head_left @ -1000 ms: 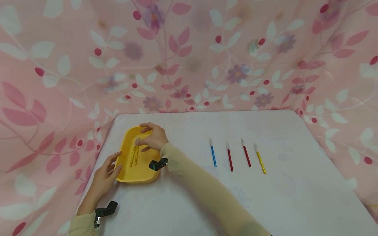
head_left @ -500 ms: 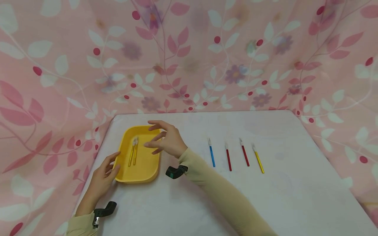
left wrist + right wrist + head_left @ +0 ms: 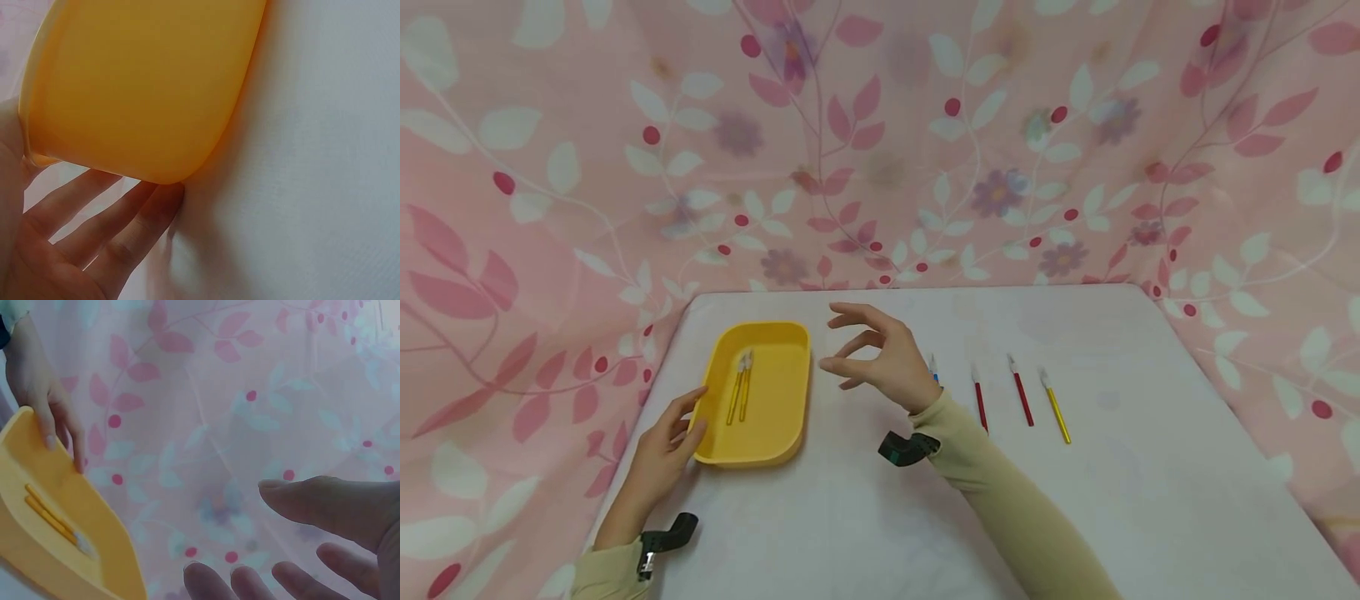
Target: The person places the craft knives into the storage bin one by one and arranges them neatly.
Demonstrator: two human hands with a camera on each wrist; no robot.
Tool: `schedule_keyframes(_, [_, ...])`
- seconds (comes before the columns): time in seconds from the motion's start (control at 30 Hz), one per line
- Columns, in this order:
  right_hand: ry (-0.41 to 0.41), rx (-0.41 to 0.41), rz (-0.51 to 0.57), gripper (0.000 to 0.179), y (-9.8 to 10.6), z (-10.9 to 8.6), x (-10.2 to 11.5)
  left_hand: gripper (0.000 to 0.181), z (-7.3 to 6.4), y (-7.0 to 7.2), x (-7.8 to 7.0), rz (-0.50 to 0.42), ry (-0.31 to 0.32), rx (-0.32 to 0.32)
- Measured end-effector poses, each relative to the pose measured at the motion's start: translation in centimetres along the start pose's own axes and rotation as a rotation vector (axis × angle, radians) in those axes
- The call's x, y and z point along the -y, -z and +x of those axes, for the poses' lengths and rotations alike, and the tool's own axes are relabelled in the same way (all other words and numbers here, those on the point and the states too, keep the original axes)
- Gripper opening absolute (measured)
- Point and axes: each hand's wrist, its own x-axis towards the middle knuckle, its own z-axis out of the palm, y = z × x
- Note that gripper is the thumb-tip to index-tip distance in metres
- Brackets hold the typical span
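Two slim yellow-handled tools (image 3: 744,387) with pale, pointed tips, which look like craft knives, lie side by side inside a yellow tray (image 3: 786,417). My left hand (image 3: 662,450) holds the tray's left rim. In the left wrist view its fingers (image 3: 128,240) lie against the tray's outer wall. My right hand (image 3: 883,358) hovers above the table, right of the tray, with fingers apart and nothing between them. Beyond it lie a blue tool (image 3: 933,367), mostly hidden by the hand, two red ones (image 3: 981,400) and another yellow one (image 3: 1057,408).
A white-covered table (image 3: 1150,500) bears everything. Behind and beside it hangs a pink curtain (image 3: 880,167) patterned with leaves and berries. Each wrist wears a black camera mount (image 3: 908,448).
My right hand has let go of a yellow-handled tool in the tray and moved right, out over the table. The left hand stays on the tray's rim.
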Motion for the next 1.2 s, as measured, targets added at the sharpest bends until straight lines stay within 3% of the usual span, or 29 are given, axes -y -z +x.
schedule_keyframes(0.3, [0.023, -0.025, -0.048, 0.072, 4.7, -2.5, -1.2, 0.06, 0.0, -0.1, -0.1, -0.012, 0.008, 0.001])
schedule_keyframes(0.63, [-0.02, -0.051, -0.142, 0.068, 9.9, -4.7, -3.2, 0.061, 0.0, -0.1, 0.0, -0.015, 0.017, 0.007])
schedule_keyframes(0.9, [-0.106, -0.066, -0.151, 0.069, 11.9, -6.0, -4.9, 0.058, 0.1, -0.1, 0.3, 0.003, -0.001, -0.017])
schedule_keyframes(1.2, [-0.159, -0.087, -0.224, 0.069, 13.1, -6.4, -8.6, 0.059, 0.2, -0.2, 0.2, -0.004, -0.002, -0.02])
